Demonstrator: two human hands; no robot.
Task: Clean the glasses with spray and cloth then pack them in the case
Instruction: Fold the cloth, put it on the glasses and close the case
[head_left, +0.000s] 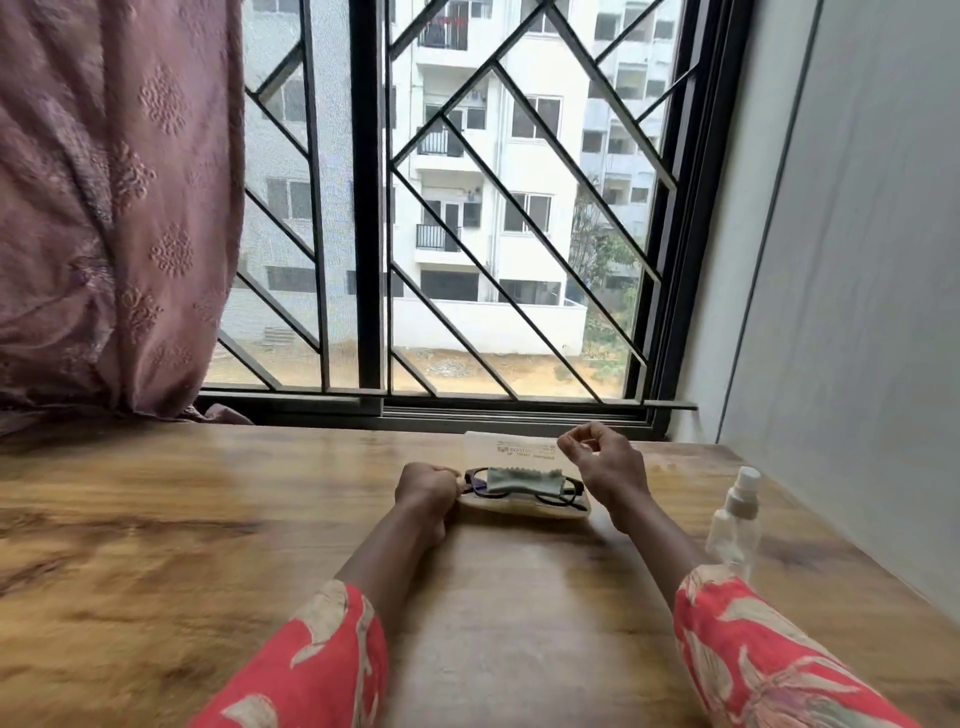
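An open cream case (524, 506) lies on the wooden table, its lid (511, 448) flat behind it toward the window. Dark-framed glasses (563, 496) rest folded in the case, with a pale green cloth (522, 480) draped over them. My left hand (426, 491) grips the case's left end with curled fingers. My right hand (602, 460) hovers just above the case's right end, fingers loosely apart and holding nothing. A clear spray bottle (735, 522) with a white cap stands to the right, beside my right forearm.
The wooden table (208, 519) runs up to a barred window (467, 208) at the back. A pink curtain (104, 208) hangs at the left and touches the tabletop. A grey wall (857, 260) closes off the right side.
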